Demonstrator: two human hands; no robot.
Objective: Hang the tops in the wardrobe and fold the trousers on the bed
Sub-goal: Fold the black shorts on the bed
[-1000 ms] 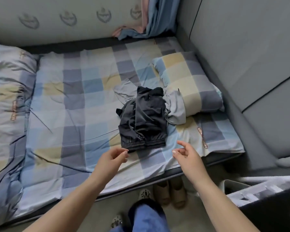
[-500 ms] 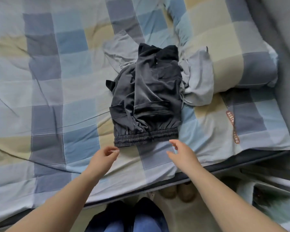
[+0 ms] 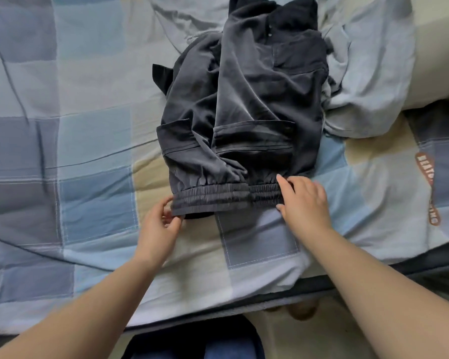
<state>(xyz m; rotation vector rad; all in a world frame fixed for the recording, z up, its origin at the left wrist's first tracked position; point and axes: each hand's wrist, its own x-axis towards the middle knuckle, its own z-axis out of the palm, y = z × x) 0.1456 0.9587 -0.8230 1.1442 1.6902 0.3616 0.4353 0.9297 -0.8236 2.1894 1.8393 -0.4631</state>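
a: pinching the left end of the elastic waistband (image 3: 226,199), our left hand (image 3: 158,226) has thumb and fingers closed on it.

b: and our right hand (image 3: 305,203)?

a: it lies on the waistband's right end, fingers curled over the edge. we cannot tell whether it grips.

b: where are the dark trousers (image 3: 244,104)?

a: bunched on the checked bedsheet (image 3: 96,141), touching a pale grey garment (image 3: 360,86) beside a pillow (image 3: 438,60).

1. Both my forearms are bare, with no sleeves reaching the wrists.
2. My left hand (image 3: 161,224) and right hand (image 3: 305,203) wear nothing: no gloves, rings or watch that I can see.
3. My legs are in blue trousers (image 3: 218,348).
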